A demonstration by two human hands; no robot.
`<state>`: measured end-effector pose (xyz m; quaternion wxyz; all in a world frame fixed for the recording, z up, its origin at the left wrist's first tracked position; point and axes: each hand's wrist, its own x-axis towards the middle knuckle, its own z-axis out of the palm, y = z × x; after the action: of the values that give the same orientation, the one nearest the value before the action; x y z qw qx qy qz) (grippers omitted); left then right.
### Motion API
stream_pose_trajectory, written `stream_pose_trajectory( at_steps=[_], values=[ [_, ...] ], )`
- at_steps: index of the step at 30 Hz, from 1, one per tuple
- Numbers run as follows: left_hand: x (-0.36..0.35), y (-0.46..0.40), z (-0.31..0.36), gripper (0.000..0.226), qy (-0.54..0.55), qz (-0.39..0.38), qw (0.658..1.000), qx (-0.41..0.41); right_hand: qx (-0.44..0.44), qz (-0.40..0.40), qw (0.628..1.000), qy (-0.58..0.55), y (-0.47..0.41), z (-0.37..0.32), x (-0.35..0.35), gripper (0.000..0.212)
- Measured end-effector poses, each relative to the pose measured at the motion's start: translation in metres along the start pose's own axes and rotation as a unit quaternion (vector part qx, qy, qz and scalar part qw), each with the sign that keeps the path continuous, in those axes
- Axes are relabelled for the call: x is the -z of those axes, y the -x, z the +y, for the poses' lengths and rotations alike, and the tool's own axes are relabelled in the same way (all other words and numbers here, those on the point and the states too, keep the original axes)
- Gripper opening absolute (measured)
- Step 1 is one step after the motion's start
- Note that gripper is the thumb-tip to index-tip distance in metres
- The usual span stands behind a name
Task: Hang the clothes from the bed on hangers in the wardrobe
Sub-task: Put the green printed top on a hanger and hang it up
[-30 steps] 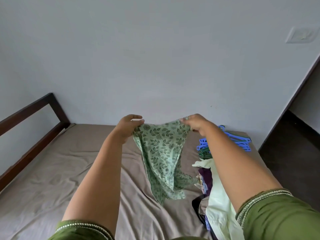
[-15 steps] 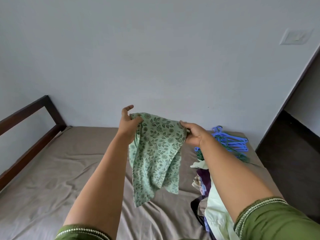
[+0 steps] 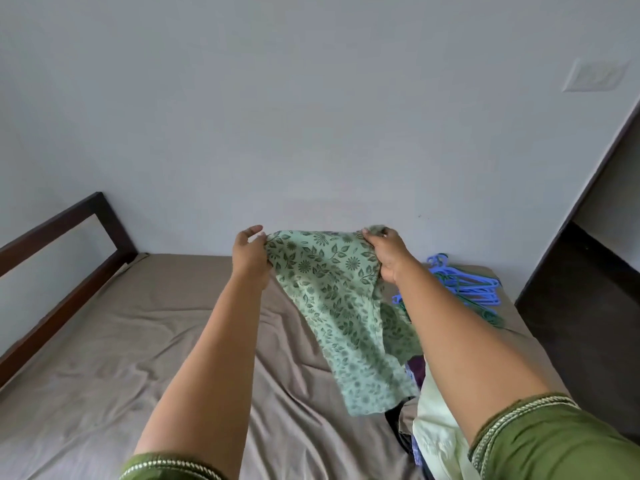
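**Green leaf-print garment pulled open between both hands above the bed**

Nearest the camera, two green sleeves (image 3: 554, 441) frame the view, and a heap of clothes (image 3: 434, 434) lies on the bed (image 3: 104, 375) under the right forearm, a pale green piece on top. Beyond the heap, the leaf-print garment (image 3: 332, 292) hangs in the air over the bed, its lower end dangling just above the heap. The left hand (image 3: 250, 258) pinches one top corner and the right hand (image 3: 386, 254) grips the other, fingers curled into the cloth. Half a second ago the hands were closer together and the cloth hung bunched; now it is stretched wide along its top edge. That likely means the person is finding its shape before fitting a hanger. Past the heap, blue and green hangers (image 3: 464, 285) lie on the bed near the wall (image 3: 311, 98). No wardrobe is clearly in view.
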<state>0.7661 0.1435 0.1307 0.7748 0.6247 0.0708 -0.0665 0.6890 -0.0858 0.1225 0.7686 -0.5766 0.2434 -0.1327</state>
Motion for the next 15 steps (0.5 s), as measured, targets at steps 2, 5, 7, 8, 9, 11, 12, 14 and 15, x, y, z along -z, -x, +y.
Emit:
stream_pose_trajectory(
  at_steps=[2, 5, 7, 8, 9, 11, 12, 14, 15],
  values=[
    [0.000, -0.001, -0.008, 0.018, -0.122, 0.018, 0.992, -0.023, 0.069, 0.053, 0.995, 0.041, 0.001, -0.007, -0.003, 0.035],
    [-0.002, 0.004, -0.016, 0.016, -0.223, 0.011, 0.975, -0.010, 0.129, 0.076, 0.987, 0.051, 0.006, -0.019, -0.008, 0.027],
    [-0.005, 0.007, -0.014, 0.017, -0.133, -0.035, 0.990, 0.036, 0.117, 0.021, 0.991, 0.059, 0.012, -0.024, -0.009, 0.033],
    [-0.007, 0.010, -0.009, 0.015, -0.056, -0.080, 0.994, 0.056, 0.094, -0.025, 0.994, 0.053, 0.013, -0.026, -0.007, 0.044],
    [-0.007, 0.011, -0.005, 0.016, 0.019, -0.120, 0.991, 0.058, 0.069, -0.067, 0.993, 0.062, 0.016, -0.029, -0.005, 0.056],
    [-0.006, 0.010, 0.005, 0.036, 0.066, -0.170, 0.983, 0.012, 0.061, -0.109, 0.986, 0.110, 0.019, -0.036, 0.002, 0.065],
    [-0.005, 0.011, 0.009, 0.049, 0.028, -0.185, 0.982, -0.024, 0.066, -0.099, 0.986, 0.114, 0.017, -0.038, 0.006, 0.062],
    [-0.004, 0.013, 0.015, 0.072, -0.097, -0.196, 0.971, -0.093, 0.065, -0.082, 0.991, 0.080, 0.019, -0.041, 0.009, 0.049],
    [-0.006, 0.014, 0.017, 0.079, -0.147, -0.198, 0.962, -0.118, 0.055, -0.091, 0.992, 0.065, 0.019, -0.041, 0.011, 0.046]
  ],
)
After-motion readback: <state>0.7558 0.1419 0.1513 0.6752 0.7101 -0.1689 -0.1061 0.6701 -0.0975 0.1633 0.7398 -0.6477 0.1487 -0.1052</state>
